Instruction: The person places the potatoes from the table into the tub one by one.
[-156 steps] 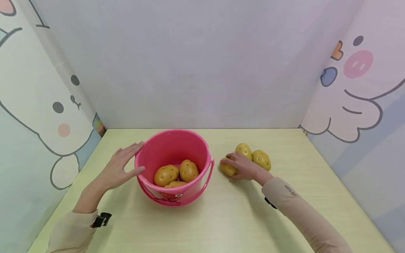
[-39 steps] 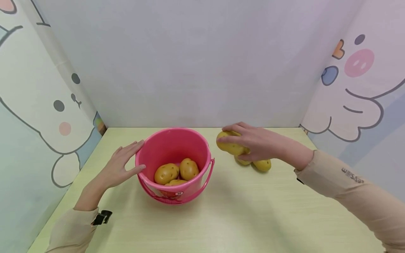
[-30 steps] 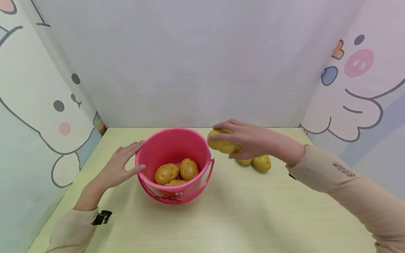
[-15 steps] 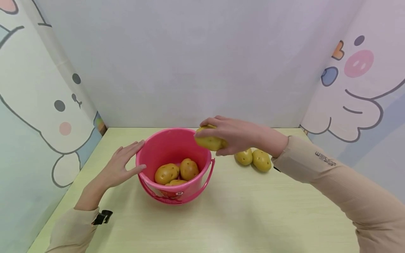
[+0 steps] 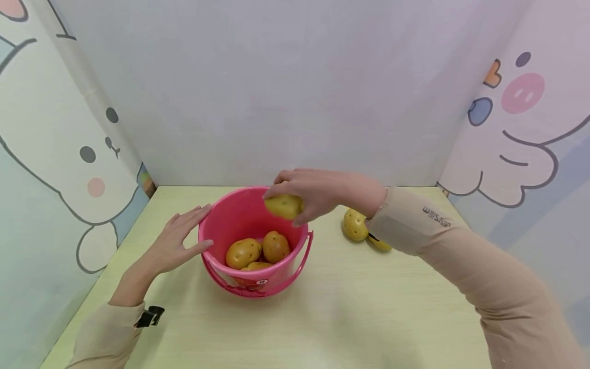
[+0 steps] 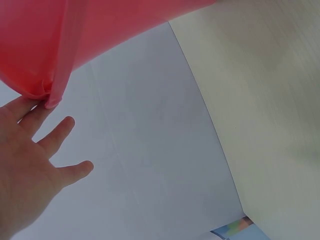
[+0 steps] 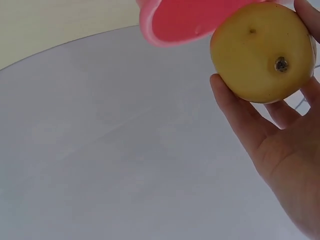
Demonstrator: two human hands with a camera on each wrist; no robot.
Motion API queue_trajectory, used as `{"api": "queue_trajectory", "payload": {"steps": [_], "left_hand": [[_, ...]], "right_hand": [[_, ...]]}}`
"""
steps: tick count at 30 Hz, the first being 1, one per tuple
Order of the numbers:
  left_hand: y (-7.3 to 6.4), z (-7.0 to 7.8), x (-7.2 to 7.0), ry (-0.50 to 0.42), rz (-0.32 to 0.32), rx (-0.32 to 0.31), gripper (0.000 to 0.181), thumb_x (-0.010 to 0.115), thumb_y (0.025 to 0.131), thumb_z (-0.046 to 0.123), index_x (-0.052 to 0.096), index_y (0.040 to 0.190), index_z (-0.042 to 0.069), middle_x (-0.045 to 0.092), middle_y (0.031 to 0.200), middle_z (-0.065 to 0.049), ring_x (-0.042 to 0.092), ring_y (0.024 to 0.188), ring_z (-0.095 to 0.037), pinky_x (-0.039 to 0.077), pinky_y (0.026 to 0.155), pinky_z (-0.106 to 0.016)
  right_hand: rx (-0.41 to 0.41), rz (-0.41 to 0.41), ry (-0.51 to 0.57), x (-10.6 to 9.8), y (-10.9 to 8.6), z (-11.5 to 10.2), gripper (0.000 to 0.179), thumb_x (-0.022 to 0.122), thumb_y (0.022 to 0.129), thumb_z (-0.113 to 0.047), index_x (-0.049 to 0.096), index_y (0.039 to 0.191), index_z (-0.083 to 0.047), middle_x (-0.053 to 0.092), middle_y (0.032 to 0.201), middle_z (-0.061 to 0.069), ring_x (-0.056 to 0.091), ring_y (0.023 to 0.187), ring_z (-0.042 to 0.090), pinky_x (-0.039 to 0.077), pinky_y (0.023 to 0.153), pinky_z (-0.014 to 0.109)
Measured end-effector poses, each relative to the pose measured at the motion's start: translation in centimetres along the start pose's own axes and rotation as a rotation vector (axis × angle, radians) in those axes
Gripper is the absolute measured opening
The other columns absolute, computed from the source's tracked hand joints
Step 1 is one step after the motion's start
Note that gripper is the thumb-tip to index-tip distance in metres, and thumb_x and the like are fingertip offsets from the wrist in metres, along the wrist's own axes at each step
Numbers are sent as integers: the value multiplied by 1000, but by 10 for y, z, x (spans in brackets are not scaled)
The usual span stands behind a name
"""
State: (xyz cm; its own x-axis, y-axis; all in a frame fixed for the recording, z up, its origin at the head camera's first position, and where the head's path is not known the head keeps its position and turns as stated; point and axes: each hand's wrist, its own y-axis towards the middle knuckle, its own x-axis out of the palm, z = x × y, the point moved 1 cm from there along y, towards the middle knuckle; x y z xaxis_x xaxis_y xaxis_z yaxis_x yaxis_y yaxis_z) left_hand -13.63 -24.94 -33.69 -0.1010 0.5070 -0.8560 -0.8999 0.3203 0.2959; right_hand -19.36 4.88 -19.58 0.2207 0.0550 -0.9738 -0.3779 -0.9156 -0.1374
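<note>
A pink bucket stands on the table, its handle hanging down at the front. Inside lie two full-view potatoes and a third potato partly hidden by the front wall. My right hand grips another potato over the bucket's back right rim; the right wrist view shows that potato between thumb and fingers, near the bucket's opening. At the left rim, my left hand rests with spread, fairly straight fingers. Its fingertips touch the rim below the handle joint in the left wrist view.
Right of the bucket, one potato lies on the table next to another potato, which the right sleeve partly covers. A pale wall rises behind, with cartoon-printed sheets on both sides.
My right hand picked up a potato from the table at right, lifted it and carried it left until over the bucket's back right rim. My left hand stayed at the rim.
</note>
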Motion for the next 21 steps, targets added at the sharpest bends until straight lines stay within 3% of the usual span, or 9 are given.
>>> {"api": "queue_trajectory", "payload": {"steps": [10,21], "left_hand": [[0,0,0,-1,-3,-1,75,65,76,32,30,138,10,34,135,-17,24,123,-36,12,94,-62],[0,1,-1,-4,-8,-8,75,66,75,30,29,138,10,33,135,-17,23,123,-36,12,94,-61]], "right_hand": [[135,-114,84,-3,24,-4,65,74,69,-23,44,127,-22,41,115,-1,40,101,11,45,67,18],[238,-165,175,-2,54,-2,67,76,67,-22,43,125,-22,42,110,-3,40,98,12,47,64,20]]}}
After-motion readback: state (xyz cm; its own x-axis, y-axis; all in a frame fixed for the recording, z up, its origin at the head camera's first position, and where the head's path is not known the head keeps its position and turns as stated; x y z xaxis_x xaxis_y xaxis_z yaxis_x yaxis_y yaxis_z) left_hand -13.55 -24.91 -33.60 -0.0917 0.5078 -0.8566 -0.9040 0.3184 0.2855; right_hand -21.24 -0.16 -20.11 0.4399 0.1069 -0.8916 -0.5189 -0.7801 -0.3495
